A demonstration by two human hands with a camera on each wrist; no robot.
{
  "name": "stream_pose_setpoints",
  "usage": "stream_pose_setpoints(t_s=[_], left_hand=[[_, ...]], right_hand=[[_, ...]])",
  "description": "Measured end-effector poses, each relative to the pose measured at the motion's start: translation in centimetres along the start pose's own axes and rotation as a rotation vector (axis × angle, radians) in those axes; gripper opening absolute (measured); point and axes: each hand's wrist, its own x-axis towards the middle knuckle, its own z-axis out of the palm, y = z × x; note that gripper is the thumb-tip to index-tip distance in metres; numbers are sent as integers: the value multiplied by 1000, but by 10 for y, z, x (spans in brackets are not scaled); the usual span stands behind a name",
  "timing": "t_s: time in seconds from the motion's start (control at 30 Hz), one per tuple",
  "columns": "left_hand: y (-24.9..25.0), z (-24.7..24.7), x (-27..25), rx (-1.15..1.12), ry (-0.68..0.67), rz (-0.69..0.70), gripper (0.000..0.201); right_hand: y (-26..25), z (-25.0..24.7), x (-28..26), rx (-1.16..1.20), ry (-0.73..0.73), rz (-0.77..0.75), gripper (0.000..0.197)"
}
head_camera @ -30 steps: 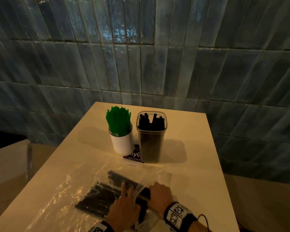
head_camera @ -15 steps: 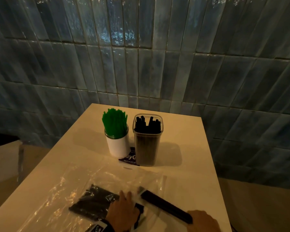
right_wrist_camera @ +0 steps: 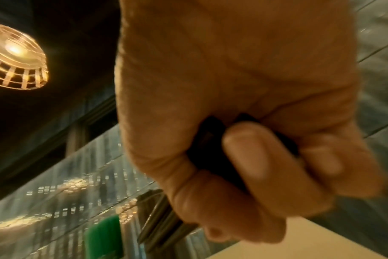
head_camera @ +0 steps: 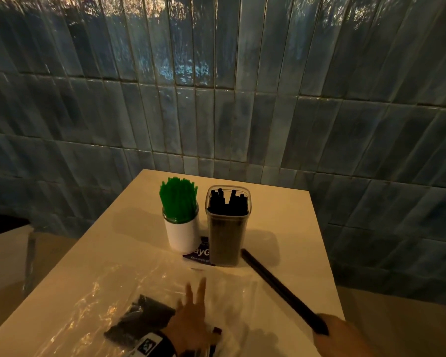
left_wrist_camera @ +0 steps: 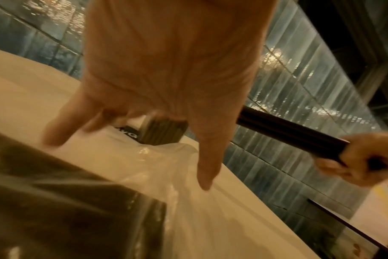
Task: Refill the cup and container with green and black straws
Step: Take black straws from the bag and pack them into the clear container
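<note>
The right hand (head_camera: 345,338) is cut off by the lower right corner of the head view; its fingers (right_wrist_camera: 250,154) are curled tight around one end of a bundle of long black straws (head_camera: 281,289), and the right wrist view shows this grip, though blurred. The bundle rises slanted over the right side of the cream table (head_camera: 281,222), and its far end comes just beside the base of the clear rectangular plastic container (head_camera: 227,228); whether it touches the container I cannot tell. The container stands near the middle of the table, packed with black straws, and to its left, very close, stands the white round cup (head_camera: 182,234) full of green straws (head_camera: 178,199). Under both lies a dark purple card (head_camera: 200,253), mostly covered, with only some letters readable. The left hand (head_camera: 191,323) lies flat near the front edge of the table with fingers (left_wrist_camera: 208,157) spread and straight, pressing on a crumpled clear plastic bag (head_camera: 88,305). Inside the bag, left of this hand, a dark heap of loose black straws (head_camera: 139,320) is partly hidden by the hand and by glare on the plastic. Behind the table is a wall of blue-grey glazed tiles (head_camera: 216,99).
</note>
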Motion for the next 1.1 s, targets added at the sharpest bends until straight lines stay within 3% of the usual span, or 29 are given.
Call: stream_pose_setpoints(t_s=[0.03,0.07,0.1,0.17,0.23,0.3,0.37,0.53,0.67,0.73,0.8,0.83,0.9,0.93,1.0,1.1], left_hand=[[3,1,-1,-18,132,100,121],[7,0,-4,39,292,204,127],[15,-3,-7,170,470,340,133],[23,-8,-6,428,577,446,135],[32,-16,-10,521,541,519,105],[35,-29,-17,442,481,563,51],[28,-35,-17,354,453,590,26],[31,-47,-17,195,464,544,24],[39,-54,-14,25,527,622,25],[42,-59,-17,-109,567,638,18],[46,-64,-16,-290,553,666,9],[52,-65,-18,-327,522,673,14],[64,-65,-21,-351,368,709,6],[70,-64,-20,-368,309,721,20],[79,-66,-26,-426,203,727,36],[84,-68,-38,-313,71,708,33]], right_hand=[[-9,0,-2,-31,-8,-106,16],[-35,1,-11,-107,121,-90,12],[-40,1,-15,-82,141,-152,12],[-65,12,-15,-68,128,-204,17],[-83,11,-18,-121,159,-261,27],[-97,12,-25,-128,169,-382,28],[-99,6,-27,-70,196,-458,33],[-101,-9,-24,196,387,-696,34],[-110,-7,-23,303,565,-831,48],[-113,-10,-26,491,674,-888,59],[-118,-14,-30,783,731,-934,55],[-122,-16,-32,921,703,-948,51],[-132,-15,-36,1165,630,-936,39],[-137,-15,-37,1259,658,-898,35],[-145,-15,-38,1476,741,-827,44],[-148,-20,-34,1722,849,-756,57]])
